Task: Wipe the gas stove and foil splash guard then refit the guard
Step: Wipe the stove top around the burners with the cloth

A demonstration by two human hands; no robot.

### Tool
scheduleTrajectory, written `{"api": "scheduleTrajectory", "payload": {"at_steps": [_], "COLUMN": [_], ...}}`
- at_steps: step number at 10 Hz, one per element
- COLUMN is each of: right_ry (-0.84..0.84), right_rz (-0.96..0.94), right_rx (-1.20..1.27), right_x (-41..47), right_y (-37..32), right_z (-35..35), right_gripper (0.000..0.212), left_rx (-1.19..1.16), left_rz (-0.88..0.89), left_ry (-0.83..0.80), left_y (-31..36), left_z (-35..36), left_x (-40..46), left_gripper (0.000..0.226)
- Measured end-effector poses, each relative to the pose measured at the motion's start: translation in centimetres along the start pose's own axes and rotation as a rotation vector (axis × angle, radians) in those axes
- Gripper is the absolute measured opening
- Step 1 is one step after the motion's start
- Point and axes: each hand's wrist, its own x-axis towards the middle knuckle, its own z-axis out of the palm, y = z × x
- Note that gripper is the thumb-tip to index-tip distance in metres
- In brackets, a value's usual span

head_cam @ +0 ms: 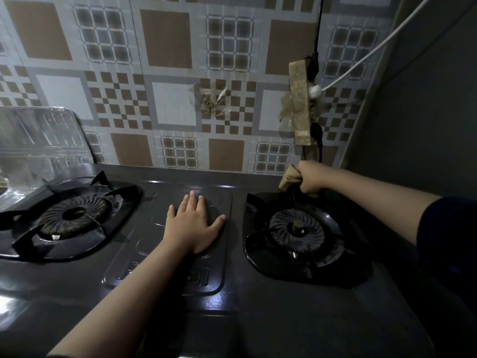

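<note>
Dim, low-contrast wide-angle view. Pale glare streaks the dark gas stove (232,293) top near its centre and left edge. The right side sinks into deep shadow. Straight wall tile (175,102) lines bow toward the edges; upper tiles appear soft.

Single head-worn wide-angle view, looking forward and down, close over the gas stove (232,293), patterned wall (170,73) at 12 o'clock, both forearms entering from 6 and 3 o'clock

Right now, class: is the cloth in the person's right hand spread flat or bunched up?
Bunched up. The right hand grips the cloth in a fist at the stove's back right corner.
</note>
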Motion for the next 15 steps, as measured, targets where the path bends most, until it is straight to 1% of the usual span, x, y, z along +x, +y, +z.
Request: {"api": "scheduleTrajectory", "payload": {"at_steps": [1,2,3,4,5,6,7,8,9,10,11,12,13,14,15], "right_ry": [0.000,-0.015,-0.004,0.015,0.025,0.033,-0.029,-0.081,-0.095,-0.118,-0.117,-0.151,-0.186,-0.207,-0.214], "right_rz": [0.021,0.045,0.036,0.024,0.005,-0.014,0.012,0.068,0.082,0.102,0.098,0.135,0.132,0.140,0.162], "right_rx": [0.039,0.012,-0.066,-0.166,-0.227,-0.273,-0.219,-0.211,-0.079,-0.025,-0.005,0.005,-0.006,-0.009,0.018], "right_x": [-0.4,-0.5,-0.5,-0.6,-0.8,-1.1,-1.8,-2.2,-1.7,-1.6,-1.7,-2.4,-2.8,-3.3,-3.6], "right_y": [0.7,0.3,-0.7,-1.1,-0.8,0.3,0.8,1.9,3.4,3.6,3.5,3.1,2.6,2.6,3.1], "right_z": [0.2,0.1,0.4,0.9,1.3,1.6,1.1,0.7,0.6,0.4,-0.3,-1.2,-1.9,-2.2,-2.4], "right_gripper": [0.018,0.019,0.031,0.028,0.016,0.014,0.017,0.010,0.034,0.035,0.028,0.038,0.039,0.033,0.024], "left_rx": [-0.003,-0.002,-0.008,-0.009,-0.002,0.000,0.000,0.002,0.005,0.007,0.007,0.007,0.006,0.009,0.006], "left_rz": [0.004,0.006,0.009,0.010,0.011,0.012,0.013,0.014,0.018,0.016,0.018,0.016,0.018,0.020,0.018], "left_ry": [0.001,-0.003,-0.002,-0.003,-0.011,-0.018,-0.023,-0.028,-0.031,-0.023,-0.022,-0.025,-0.024,-0.023,-0.015], "left_y": [0.0,0.1,0.0,-0.1,0.0,0.0,-0.2,-0.1,-0.1,-0.1,-0.1,0.0,-0.1,-0.1,-0.1], "left_z": [0.0,0.0,-0.1,-0.1,-0.1,-0.2,-0.2,-0.2,-0.3,-0.3,-0.3,-0.3,-0.3,-0.4,-0.3], "left_x": [0.0,-0.1,-0.1,0.0,-0.1,0.0,0.1,0.0,-0.1,0.0,-0.1,-0.1,-0.1,-0.2,-0.1], "left_gripper": [0.086,0.086,0.086,0.086,0.086,0.086,0.087,0.086,0.087,0.086,0.086,0.086,0.086,0.086,0.086]}}
